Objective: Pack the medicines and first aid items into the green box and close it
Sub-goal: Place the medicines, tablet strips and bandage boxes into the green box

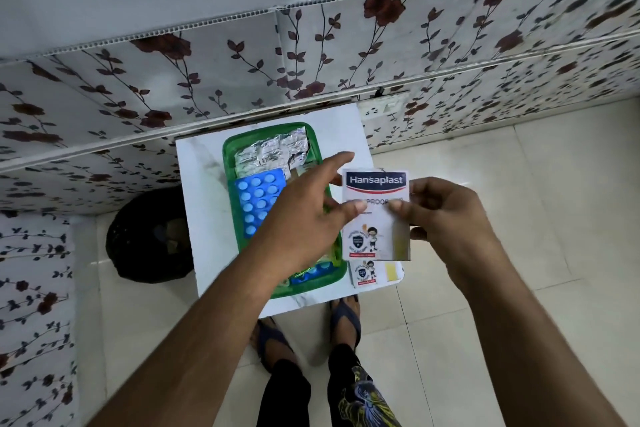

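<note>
Head cam: both my left hand [304, 215] and right hand [446, 215] pinch the Hansaplast packet [377, 215] above the green box [230, 163], ready for dropping in.

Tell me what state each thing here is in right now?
Green box: open, partly filled.
Blue pill strip: lying inside the box.
Silver foil strip: inside the box, crumpled.
Hansaplast packet: held up, pinched by both hands.
Second plaster packet: lying on the white table, outside the box.
Left hand: gripping the packet.
Right hand: gripping the packet.
</note>
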Demonstrator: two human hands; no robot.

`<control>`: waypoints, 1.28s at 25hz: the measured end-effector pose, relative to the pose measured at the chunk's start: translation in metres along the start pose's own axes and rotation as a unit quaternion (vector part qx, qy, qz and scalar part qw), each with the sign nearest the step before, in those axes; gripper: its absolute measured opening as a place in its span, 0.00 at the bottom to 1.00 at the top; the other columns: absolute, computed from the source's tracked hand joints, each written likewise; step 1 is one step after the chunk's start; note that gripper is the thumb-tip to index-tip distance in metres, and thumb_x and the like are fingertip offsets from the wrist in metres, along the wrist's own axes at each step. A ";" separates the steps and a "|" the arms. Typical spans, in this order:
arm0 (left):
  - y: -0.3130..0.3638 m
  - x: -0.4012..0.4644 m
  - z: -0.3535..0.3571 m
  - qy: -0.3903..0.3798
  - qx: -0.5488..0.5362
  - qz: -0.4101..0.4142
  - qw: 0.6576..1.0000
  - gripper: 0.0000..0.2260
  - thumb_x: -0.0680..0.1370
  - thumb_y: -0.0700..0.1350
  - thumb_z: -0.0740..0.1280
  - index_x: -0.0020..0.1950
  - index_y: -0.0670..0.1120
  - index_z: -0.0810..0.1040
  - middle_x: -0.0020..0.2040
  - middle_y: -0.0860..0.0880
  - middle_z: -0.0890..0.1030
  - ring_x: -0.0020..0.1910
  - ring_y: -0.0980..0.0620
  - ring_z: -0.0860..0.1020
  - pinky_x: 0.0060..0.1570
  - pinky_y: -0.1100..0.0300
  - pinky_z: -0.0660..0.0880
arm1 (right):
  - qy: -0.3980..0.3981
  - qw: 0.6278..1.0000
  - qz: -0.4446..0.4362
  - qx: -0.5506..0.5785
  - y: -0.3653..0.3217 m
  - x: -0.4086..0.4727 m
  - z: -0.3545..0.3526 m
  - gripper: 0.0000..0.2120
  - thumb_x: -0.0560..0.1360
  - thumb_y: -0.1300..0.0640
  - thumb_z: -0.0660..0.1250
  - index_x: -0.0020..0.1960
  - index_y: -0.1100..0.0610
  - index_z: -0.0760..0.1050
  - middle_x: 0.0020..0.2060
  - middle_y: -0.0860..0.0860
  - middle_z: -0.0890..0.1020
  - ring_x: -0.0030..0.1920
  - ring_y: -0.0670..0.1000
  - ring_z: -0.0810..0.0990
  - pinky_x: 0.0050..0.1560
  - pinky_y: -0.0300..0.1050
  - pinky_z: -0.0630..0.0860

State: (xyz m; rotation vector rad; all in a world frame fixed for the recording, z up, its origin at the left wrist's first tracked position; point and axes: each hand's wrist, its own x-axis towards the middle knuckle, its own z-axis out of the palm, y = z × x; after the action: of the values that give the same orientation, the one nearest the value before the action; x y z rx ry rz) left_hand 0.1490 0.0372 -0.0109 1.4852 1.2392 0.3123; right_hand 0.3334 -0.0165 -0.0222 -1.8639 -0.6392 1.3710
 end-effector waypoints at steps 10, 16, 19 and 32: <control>-0.046 0.005 -0.086 0.263 -0.025 -0.072 0.962 0.19 0.75 0.36 0.70 0.63 0.51 0.76 0.56 0.48 0.80 0.46 0.55 0.83 0.41 0.59 0.82 | 0.078 0.972 0.067 -0.212 0.035 0.025 0.012 0.16 0.72 0.52 0.73 0.58 0.55 0.78 0.47 0.52 0.83 0.42 0.50 0.80 0.36 0.42 0.71; -0.056 0.025 -0.076 0.237 0.369 -0.038 0.898 0.26 0.74 0.51 0.71 0.70 0.47 0.71 0.63 0.42 0.73 0.62 0.40 0.70 0.60 0.45 0.69 | 0.043 0.904 0.097 -0.414 0.082 0.034 0.024 0.39 0.65 0.43 0.77 0.70 0.51 0.64 0.61 0.56 0.75 0.57 0.59 0.79 0.53 0.56 0.77; -0.061 0.014 -0.075 0.198 0.449 -0.004 0.871 0.27 0.73 0.60 0.68 0.69 0.50 0.73 0.67 0.47 0.74 0.66 0.41 0.66 0.63 0.42 0.63 | 0.040 0.899 0.106 -0.422 0.088 0.033 0.028 0.36 0.65 0.44 0.77 0.68 0.50 0.67 0.57 0.53 0.78 0.54 0.57 0.81 0.50 0.55 0.79; -0.084 -0.007 -0.085 0.267 0.314 0.037 0.911 0.18 0.76 0.56 0.63 0.62 0.51 0.77 0.61 0.50 0.79 0.64 0.45 0.71 0.64 0.47 0.62 | 0.205 0.962 -0.084 -0.158 -0.022 -0.022 0.019 0.05 0.75 0.61 0.69 0.46 0.51 0.80 0.41 0.47 0.85 0.39 0.52 0.82 0.38 0.43 0.77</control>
State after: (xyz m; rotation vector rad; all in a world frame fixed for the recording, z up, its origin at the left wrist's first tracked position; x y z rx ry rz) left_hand 0.0390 0.0649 -0.0490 2.0848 1.8380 0.4105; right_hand 0.3097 -0.0143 0.0047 -2.2014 -0.8106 0.7700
